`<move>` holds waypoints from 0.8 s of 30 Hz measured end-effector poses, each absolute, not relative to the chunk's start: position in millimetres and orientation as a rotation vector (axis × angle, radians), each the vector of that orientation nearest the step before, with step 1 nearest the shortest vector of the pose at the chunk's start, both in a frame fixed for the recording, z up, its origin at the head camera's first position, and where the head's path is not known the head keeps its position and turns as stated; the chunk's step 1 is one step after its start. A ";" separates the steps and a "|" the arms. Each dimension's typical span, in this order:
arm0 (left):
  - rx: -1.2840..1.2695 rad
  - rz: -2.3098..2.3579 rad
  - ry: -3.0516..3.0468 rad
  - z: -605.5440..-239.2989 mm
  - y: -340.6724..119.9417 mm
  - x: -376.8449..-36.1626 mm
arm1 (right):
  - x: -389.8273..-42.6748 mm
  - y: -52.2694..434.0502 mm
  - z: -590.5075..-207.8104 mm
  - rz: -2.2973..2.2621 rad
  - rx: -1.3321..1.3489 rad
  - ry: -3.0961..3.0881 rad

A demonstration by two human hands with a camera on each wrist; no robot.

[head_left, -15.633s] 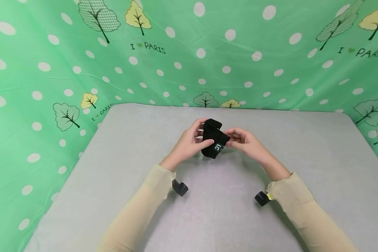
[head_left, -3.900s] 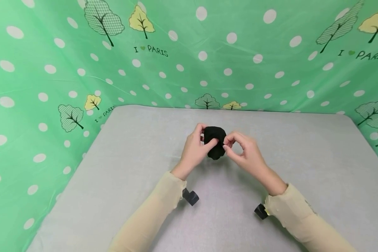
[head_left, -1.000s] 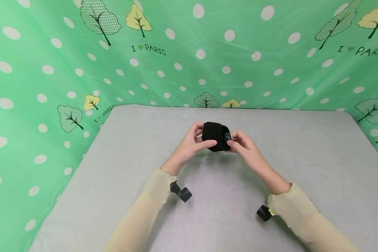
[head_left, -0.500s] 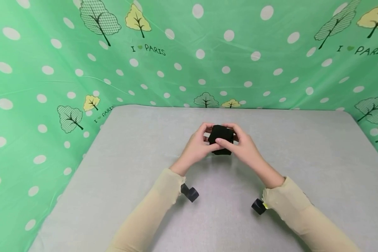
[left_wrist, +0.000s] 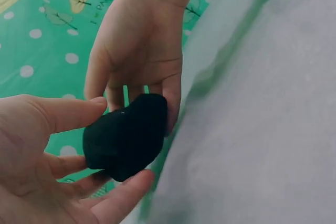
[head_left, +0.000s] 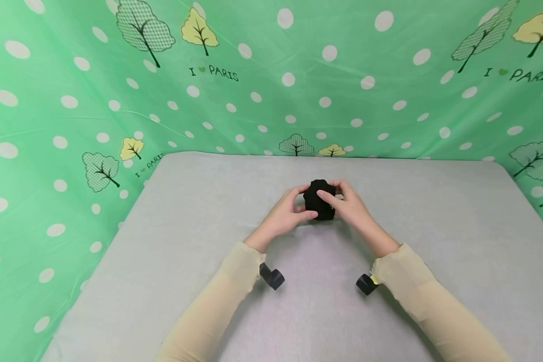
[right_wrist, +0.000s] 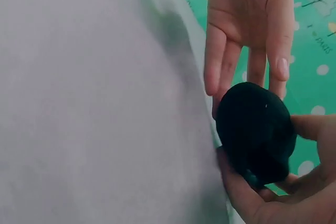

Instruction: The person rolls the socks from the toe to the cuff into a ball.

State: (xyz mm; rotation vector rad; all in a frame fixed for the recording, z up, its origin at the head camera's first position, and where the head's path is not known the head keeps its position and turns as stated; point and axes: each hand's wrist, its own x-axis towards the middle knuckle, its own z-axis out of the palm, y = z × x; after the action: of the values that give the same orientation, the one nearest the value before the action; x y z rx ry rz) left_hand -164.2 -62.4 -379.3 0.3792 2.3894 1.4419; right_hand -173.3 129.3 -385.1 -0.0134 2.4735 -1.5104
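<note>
A black sock rolled into a compact ball [head_left: 319, 205] is held off the table between both hands in the head view. My left hand [head_left: 284, 216] grips its left side, thumb at the lower front and fingers behind. On the right side my right hand [head_left: 354, 208] holds it, thumb laid across the front face. The left wrist view shows the dark bundle [left_wrist: 128, 137] between thumb and fingers, rounded with a short bulge. In the right wrist view a fold shows at the lower end of the sock ball [right_wrist: 257, 124]. The white lettering on its cuff is hidden.
A grey cloth-covered table [head_left: 185, 211] lies under the hands. Behind and to the left hangs a green dotted curtain [head_left: 262, 110] with printed trees. Small black cameras, left [head_left: 275, 279] and right [head_left: 366, 284], stick out from the beige sleeves.
Earlier the sock was looser, its lettered cuff visible; now it is a tight ball. Over the last second the right thumb has moved onto its front face, and the bundle has turned slightly.
</note>
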 end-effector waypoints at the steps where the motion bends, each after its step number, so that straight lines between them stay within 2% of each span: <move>1: 0.380 1.431 2.382 -381.0 -62.3 -164.2 | -174.0 129.8 -387.3 -1.477 -0.013 2.478; 9: 0.373 1.441 2.318 -389.1 -60.9 -163.5 | -174.7 140.1 -395.6 -1.351 -0.049 2.526; 24: 0.403 1.475 2.284 -392.0 -67.3 -167.6 | -169.2 173.0 -387.2 -1.456 -0.134 2.473</move>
State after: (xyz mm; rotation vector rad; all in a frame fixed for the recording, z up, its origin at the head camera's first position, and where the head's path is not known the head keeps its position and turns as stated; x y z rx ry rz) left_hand -167.6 -67.3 -392.0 0.4028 2.2835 1.4751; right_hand -169.2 173.0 -387.2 -0.1337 2.4730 -1.4556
